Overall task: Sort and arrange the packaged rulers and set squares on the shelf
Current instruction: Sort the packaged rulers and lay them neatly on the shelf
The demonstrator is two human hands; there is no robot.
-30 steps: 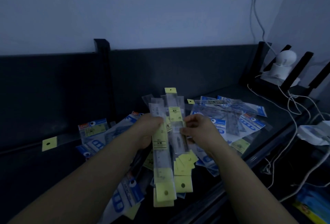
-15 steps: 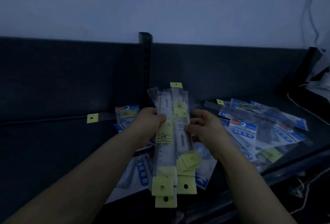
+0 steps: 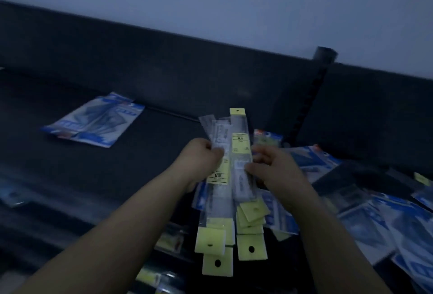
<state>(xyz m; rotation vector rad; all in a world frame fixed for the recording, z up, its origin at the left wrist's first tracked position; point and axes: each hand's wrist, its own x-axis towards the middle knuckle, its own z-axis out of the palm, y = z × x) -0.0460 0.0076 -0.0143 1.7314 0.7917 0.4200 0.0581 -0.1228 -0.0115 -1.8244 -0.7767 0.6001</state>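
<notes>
A bundle of clear packaged rulers (image 3: 239, 190) with yellow header cards stands lengthwise above the dark shelf (image 3: 152, 176). My left hand (image 3: 199, 162) grips the bundle's left edge. On the other side my right hand (image 3: 271, 167) pinches its right edge. The yellow tabs hang at the near end. A heap of blue-and-white set square packs (image 3: 365, 218) lies to the right, partly under my right arm. One set square pack (image 3: 93, 122) lies alone at the far left of the shelf.
The shelf's dark back panel (image 3: 187, 71) runs across the view, with an upright post (image 3: 321, 68) at the right. More packages (image 3: 168, 242) lie blurred near the front edge under my left arm. The light is dim.
The view has swung left and tilted: the post now sits at the right and a lone pack shows at far left. Both hands still hold the ruler bundle.
</notes>
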